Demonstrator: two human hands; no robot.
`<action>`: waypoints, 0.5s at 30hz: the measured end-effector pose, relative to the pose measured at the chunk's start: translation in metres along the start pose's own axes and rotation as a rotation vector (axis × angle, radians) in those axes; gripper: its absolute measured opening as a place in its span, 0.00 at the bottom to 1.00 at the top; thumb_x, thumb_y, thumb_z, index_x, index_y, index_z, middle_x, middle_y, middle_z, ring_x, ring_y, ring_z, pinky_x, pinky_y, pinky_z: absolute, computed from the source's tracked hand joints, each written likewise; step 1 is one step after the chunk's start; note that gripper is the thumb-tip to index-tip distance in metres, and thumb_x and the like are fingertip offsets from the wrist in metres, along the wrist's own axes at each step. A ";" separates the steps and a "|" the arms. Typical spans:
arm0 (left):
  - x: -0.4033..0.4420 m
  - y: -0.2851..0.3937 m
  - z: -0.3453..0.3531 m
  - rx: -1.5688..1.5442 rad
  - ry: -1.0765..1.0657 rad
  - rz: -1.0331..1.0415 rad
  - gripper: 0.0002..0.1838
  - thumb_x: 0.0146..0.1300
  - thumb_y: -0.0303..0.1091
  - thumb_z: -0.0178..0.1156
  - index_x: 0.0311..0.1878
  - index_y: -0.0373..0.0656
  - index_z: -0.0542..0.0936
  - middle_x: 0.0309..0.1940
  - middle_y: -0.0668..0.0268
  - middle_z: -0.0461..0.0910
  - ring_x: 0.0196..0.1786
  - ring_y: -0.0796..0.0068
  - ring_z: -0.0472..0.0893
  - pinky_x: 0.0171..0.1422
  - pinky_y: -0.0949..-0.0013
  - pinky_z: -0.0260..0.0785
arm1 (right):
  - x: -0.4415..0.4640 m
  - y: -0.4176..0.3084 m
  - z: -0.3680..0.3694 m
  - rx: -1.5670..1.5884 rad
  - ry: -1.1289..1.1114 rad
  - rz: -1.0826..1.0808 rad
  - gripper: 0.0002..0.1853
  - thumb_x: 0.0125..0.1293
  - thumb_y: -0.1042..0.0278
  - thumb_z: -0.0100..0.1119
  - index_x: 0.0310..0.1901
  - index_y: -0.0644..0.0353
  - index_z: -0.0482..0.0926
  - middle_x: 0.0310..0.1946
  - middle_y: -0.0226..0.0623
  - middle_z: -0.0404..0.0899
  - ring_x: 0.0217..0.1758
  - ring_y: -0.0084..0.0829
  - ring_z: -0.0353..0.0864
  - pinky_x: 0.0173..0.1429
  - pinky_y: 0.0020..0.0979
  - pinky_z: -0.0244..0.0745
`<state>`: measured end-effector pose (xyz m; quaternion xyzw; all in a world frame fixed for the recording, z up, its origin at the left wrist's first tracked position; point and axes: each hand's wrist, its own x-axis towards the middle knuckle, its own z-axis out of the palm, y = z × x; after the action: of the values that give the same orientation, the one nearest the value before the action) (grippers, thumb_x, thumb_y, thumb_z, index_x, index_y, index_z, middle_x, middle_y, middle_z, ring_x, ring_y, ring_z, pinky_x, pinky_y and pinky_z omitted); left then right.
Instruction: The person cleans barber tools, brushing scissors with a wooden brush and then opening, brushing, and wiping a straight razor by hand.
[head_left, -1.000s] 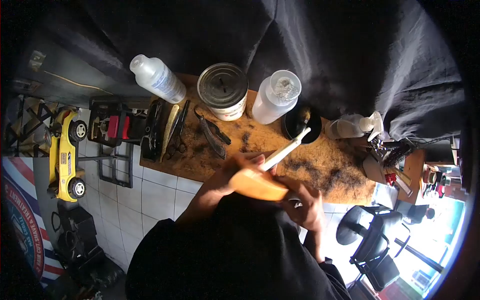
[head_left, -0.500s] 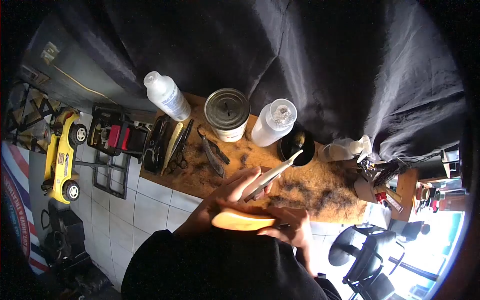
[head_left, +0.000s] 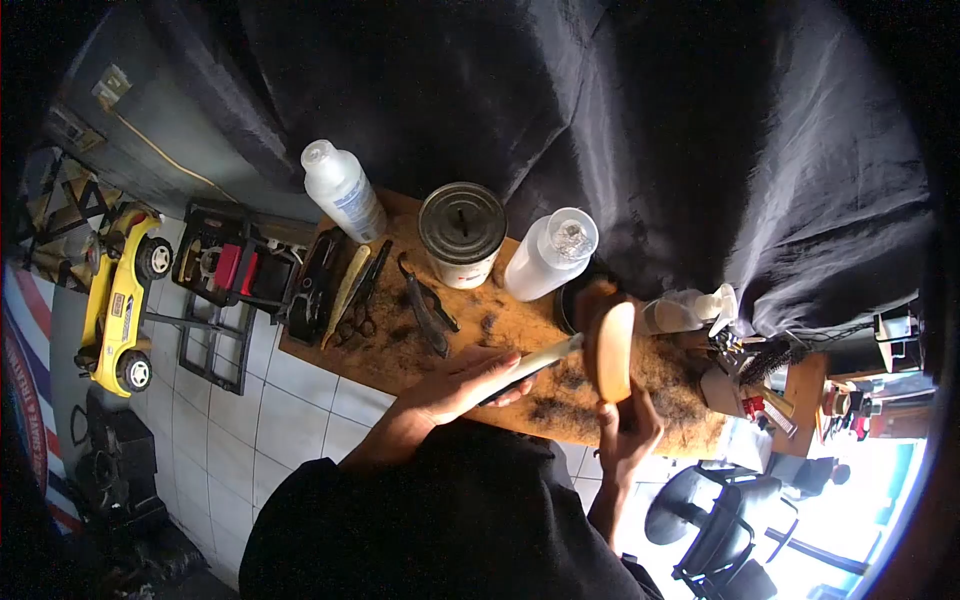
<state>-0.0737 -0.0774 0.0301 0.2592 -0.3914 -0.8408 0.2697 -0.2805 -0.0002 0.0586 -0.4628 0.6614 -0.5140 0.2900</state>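
Behind, dark drape [head_left: 660, 150]: hangs across the far side of the scene.
Hair-strewn tabletop [head_left: 480, 310]: wood, spread beneath the tools and containers.
Barber-style chair [head_left: 720, 520]: black, to the right, beyond the near edge of the tabletop.
Yellow toy car [head_left: 122, 305]: well to the left, apart from the tabletop.
Lidded tin [head_left: 463, 225]: upright at the far side, between the labeled bottle [head_left: 343, 190] on its left and the translucent bottle [head_left: 550, 255] on its right.
Spray bottle [head_left: 680, 312]: far right, beyond the raised brush.
Left hand [head_left: 455, 385]: fingers closed around the pale-handled tool, over the near edge.
Right hand [head_left: 630, 435]: clamped on the near end of the wooden-backed brush.
Wooden-backed brush [head_left: 613, 352]: extends from the right hand's fingertips toward the far side, bristle side blurred and facing left.
Black bowl [head_left: 566, 308]: just beyond the brush, partly hidden.
Pale-handled tool [head_left: 548, 356]: juts rightward from the left hand, its tip near the brush; contact cannot be told.
Scissors [head_left: 358, 325]: left on the tabletop, apart from both hands.
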 end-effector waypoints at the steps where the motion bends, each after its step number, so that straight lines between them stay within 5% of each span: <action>1: 0.001 -0.001 0.011 -0.126 0.165 -0.006 0.20 0.71 0.46 0.43 0.40 0.37 0.75 0.25 0.72 0.71 0.26 0.86 0.67 0.31 0.80 0.58 | -0.002 -0.002 -0.001 0.007 -0.097 -0.024 0.26 0.51 0.57 0.71 0.46 0.69 0.78 0.25 0.37 0.80 0.27 0.21 0.76 0.34 0.25 0.71; 3: 0.003 -0.004 0.027 -0.378 0.488 -0.023 0.20 0.71 0.45 0.43 0.45 0.37 0.76 0.29 0.70 0.74 0.29 0.87 0.69 0.33 0.81 0.61 | -0.003 -0.007 0.001 -0.131 -0.382 -0.223 0.27 0.45 0.54 0.74 0.44 0.64 0.80 0.28 0.42 0.82 0.28 0.30 0.81 0.37 0.29 0.75; 5: 0.005 -0.011 -0.005 -0.002 0.061 0.008 0.18 0.70 0.44 0.45 0.49 0.39 0.76 0.35 0.69 0.77 0.34 0.86 0.73 0.39 0.81 0.66 | 0.001 -0.013 0.011 -0.206 -0.650 -0.414 0.29 0.46 0.51 0.73 0.44 0.66 0.80 0.28 0.39 0.82 0.26 0.28 0.81 0.33 0.27 0.75; 6: 0.011 -0.018 -0.020 -0.151 -0.107 -0.169 0.18 0.69 0.44 0.48 0.49 0.40 0.76 0.38 0.67 0.77 0.37 0.83 0.75 0.44 0.81 0.68 | 0.001 -0.015 0.013 -0.205 -0.653 -0.415 0.29 0.46 0.51 0.73 0.44 0.66 0.80 0.28 0.39 0.82 0.26 0.28 0.81 0.33 0.27 0.75; 8: 0.003 -0.013 -0.006 -0.156 0.015 -0.075 0.18 0.68 0.45 0.49 0.48 0.39 0.76 0.37 0.67 0.78 0.36 0.82 0.75 0.42 0.80 0.67 | 0.000 -0.017 0.016 -0.228 -0.649 -0.397 0.28 0.44 0.54 0.73 0.44 0.63 0.81 0.29 0.37 0.82 0.28 0.30 0.83 0.35 0.27 0.76; 10: 0.002 -0.028 -0.004 -0.163 0.199 -0.046 0.18 0.67 0.46 0.50 0.44 0.40 0.78 0.33 0.68 0.78 0.31 0.83 0.73 0.36 0.77 0.66 | 0.000 -0.001 0.007 -0.211 -0.473 -0.280 0.31 0.43 0.53 0.73 0.46 0.68 0.79 0.32 0.39 0.83 0.32 0.28 0.83 0.37 0.27 0.76; 13: -0.013 0.000 -0.001 0.096 0.028 -0.048 0.19 0.68 0.47 0.48 0.40 0.40 0.79 0.24 0.71 0.74 0.24 0.85 0.69 0.30 0.78 0.61 | 0.003 0.004 0.005 -0.034 -0.026 -0.180 0.32 0.45 0.48 0.71 0.47 0.64 0.79 0.25 0.34 0.82 0.24 0.18 0.76 0.29 0.25 0.72; 15: -0.013 -0.007 -0.008 0.080 -0.017 -0.111 0.20 0.68 0.47 0.48 0.42 0.40 0.79 0.25 0.72 0.75 0.25 0.86 0.69 0.30 0.80 0.61 | 0.009 0.007 -0.009 -0.154 0.084 -0.135 0.33 0.49 0.48 0.70 0.48 0.69 0.77 0.25 0.38 0.81 0.28 0.21 0.80 0.32 0.23 0.73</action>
<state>-0.0614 -0.0693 0.0230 0.2838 -0.4119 -0.8404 0.2088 -0.2937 -0.0041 0.0550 -0.5055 0.6777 -0.4990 0.1903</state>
